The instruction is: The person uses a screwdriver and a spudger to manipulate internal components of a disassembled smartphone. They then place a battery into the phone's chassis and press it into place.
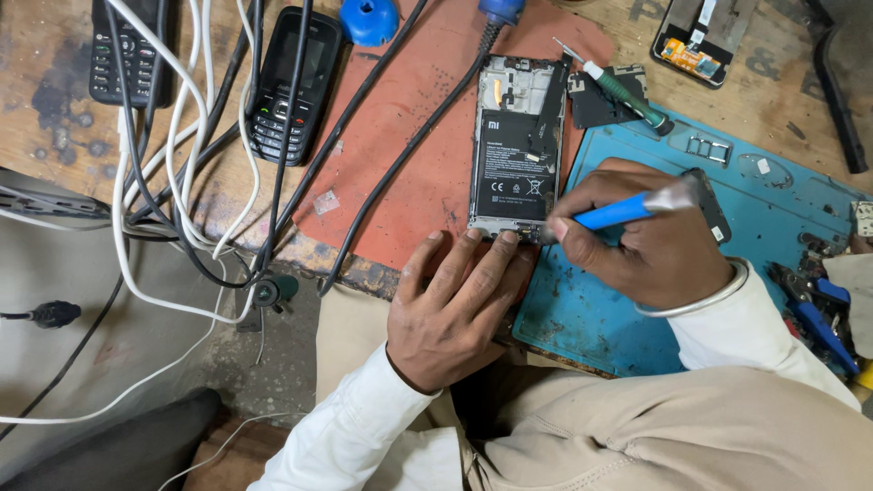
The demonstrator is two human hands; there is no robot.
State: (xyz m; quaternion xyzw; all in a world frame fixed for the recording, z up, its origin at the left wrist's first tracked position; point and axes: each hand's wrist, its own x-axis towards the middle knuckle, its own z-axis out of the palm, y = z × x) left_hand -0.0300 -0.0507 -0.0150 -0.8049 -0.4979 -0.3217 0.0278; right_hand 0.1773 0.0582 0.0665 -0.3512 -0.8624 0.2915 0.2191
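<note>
An opened smartphone (516, 145) with its back cover off lies on a red mat (427, 136), battery and boards exposed. My left hand (450, 309) rests flat at the phone's near end, fingertips pressing its bottom edge. My right hand (650, 241) grips a blue-handled screwdriver (627, 209), its tip at the phone's lower right corner. A metal bangle sits on my right wrist.
A green-handled screwdriver (623, 91) and a black phone part lie right of the phone on a blue mat (764, 182). Two black keypad phones (291, 82) (127, 50) and tangled cables (182, 155) are at left. Another phone part (700, 41) and tools (818, 309) are at right.
</note>
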